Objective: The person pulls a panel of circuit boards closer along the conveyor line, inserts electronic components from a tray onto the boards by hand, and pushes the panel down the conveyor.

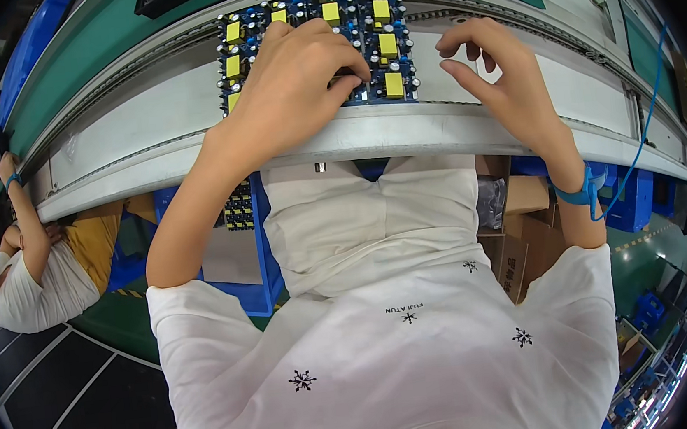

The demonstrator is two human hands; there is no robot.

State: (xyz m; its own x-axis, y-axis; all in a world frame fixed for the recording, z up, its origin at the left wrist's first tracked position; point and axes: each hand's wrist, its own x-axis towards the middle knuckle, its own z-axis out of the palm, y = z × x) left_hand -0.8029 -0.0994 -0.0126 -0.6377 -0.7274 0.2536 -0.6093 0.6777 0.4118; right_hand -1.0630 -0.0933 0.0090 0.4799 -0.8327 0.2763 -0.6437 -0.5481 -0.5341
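A panel of dark blue circuit boards (391,65) lies across the rail track in front of me. It carries yellow block-shaped transformers, small round capacitors and other parts. My left hand (297,78) is over the middle of the panel and hides part of it. Its thumb and index finger are bent together at the boards; whatever they pinch, if anything, is too small to make out. Just right of the panel, my right hand (494,59) hovers with fingers curved and thumb apart, nothing between them. A blue wrist strap (585,189) circles my right wrist.
A metal rail (434,127) runs along the near side of the track. The strap's blue cord (647,123) stretches up on the right. Cardboard boxes (528,194) and a blue rack (265,255) sit below. Another person (52,276) works at far left.
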